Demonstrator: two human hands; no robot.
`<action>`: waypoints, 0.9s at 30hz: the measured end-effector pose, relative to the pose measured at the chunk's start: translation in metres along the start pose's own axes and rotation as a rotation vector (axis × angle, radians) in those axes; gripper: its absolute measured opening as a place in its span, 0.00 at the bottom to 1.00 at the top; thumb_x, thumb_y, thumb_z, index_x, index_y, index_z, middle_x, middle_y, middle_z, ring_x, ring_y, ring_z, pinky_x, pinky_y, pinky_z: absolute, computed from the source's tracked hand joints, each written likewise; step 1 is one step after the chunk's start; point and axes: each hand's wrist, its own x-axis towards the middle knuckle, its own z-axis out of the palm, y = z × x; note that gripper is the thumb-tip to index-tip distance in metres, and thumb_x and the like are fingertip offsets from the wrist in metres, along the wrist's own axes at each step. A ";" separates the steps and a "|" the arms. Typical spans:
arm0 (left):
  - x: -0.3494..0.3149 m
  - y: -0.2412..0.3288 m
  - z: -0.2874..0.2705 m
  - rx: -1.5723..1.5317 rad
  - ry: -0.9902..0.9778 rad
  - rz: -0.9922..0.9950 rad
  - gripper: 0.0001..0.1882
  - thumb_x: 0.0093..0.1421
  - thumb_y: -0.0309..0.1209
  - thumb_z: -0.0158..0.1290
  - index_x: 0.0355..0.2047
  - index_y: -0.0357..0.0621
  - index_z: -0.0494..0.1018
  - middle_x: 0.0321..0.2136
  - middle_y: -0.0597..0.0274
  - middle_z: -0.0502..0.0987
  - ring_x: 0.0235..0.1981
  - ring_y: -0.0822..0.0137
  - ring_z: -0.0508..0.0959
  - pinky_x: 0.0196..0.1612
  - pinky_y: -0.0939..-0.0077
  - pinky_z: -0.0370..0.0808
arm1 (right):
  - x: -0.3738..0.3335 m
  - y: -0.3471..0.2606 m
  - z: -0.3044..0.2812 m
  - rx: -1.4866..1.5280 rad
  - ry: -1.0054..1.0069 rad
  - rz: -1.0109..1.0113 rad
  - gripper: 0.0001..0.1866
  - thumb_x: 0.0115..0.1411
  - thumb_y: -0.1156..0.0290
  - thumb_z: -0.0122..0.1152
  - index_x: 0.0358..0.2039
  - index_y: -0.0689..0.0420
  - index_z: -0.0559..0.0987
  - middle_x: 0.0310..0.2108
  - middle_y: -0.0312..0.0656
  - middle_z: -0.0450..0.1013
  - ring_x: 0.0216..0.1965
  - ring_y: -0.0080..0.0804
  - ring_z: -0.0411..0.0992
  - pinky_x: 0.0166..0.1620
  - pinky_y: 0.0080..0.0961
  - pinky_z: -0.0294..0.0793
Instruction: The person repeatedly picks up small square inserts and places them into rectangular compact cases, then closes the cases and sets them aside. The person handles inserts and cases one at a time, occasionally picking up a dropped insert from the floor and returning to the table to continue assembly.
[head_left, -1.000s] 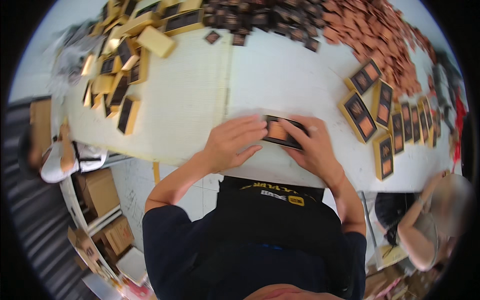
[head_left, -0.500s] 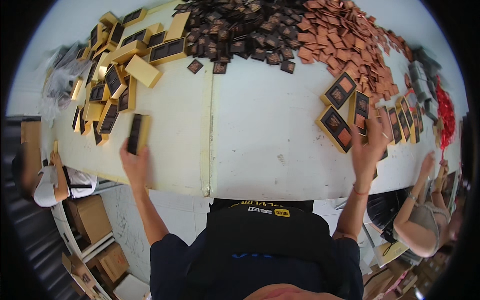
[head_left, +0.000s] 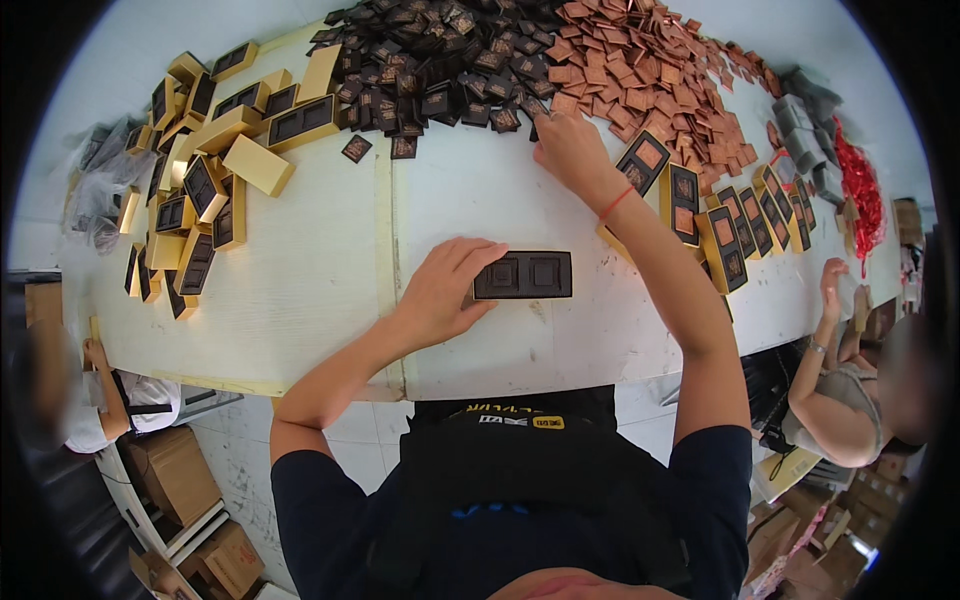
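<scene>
Left hand [head_left: 447, 290] had come in from the gold-sided boxes [head_left: 200, 185] out to its left; the two-well box [head_left: 525, 276] now lay in front of the body, near side facing the apron [head_left: 500, 430]. Half a second earlier that hand was well out left with what looked like the same box. Grip: fingers over the left end, thumb at the near edge. Both wells bare, nothing seated.

Right hand [head_left: 582, 158] changed too: it had left the filled boxes [head_left: 680, 205], most of them right of its forearm, and swung up to the near edge of the dark squares [head_left: 440, 70], beyond and right of the left hand. Copper squares [head_left: 640, 75] started just past its fingers and ran off rightward. Fingers curled down; couldn't tell whether they'd pinched a square, knuckles blocked the view.

My read: previous box was off to the filled group, this one stood at zero of two. Left hand steadying, right hand on picking duty.
</scene>
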 end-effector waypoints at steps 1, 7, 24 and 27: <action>0.000 -0.001 0.001 -0.021 0.010 0.008 0.39 0.49 0.26 0.68 0.62 0.47 0.65 0.57 0.53 0.69 0.59 0.49 0.68 0.62 0.59 0.66 | -0.003 0.007 0.004 0.027 0.062 -0.034 0.12 0.53 0.69 0.65 0.34 0.64 0.79 0.28 0.54 0.76 0.37 0.50 0.77 0.41 0.41 0.77; -0.006 -0.004 0.009 0.009 0.036 0.025 0.40 0.49 0.27 0.68 0.63 0.48 0.64 0.58 0.54 0.70 0.59 0.48 0.67 0.63 0.57 0.65 | -0.009 0.032 0.012 0.100 0.188 -0.133 0.10 0.52 0.69 0.63 0.30 0.64 0.82 0.26 0.50 0.77 0.33 0.51 0.78 0.39 0.44 0.78; -0.012 -0.014 0.016 -0.069 0.103 -0.020 0.45 0.47 0.27 0.70 0.63 0.47 0.60 0.58 0.58 0.71 0.59 0.49 0.69 0.67 0.51 0.63 | -0.139 -0.076 -0.021 1.055 0.048 0.236 0.05 0.53 0.71 0.72 0.31 0.52 0.86 0.30 0.35 0.76 0.42 0.33 0.70 0.57 0.36 0.56; -0.013 -0.015 0.016 -0.068 0.102 -0.020 0.44 0.47 0.27 0.70 0.63 0.47 0.60 0.59 0.58 0.70 0.59 0.49 0.69 0.67 0.51 0.62 | -0.137 -0.079 -0.020 0.877 0.063 0.160 0.05 0.53 0.71 0.72 0.31 0.51 0.87 0.30 0.34 0.77 0.44 0.33 0.71 0.56 0.34 0.56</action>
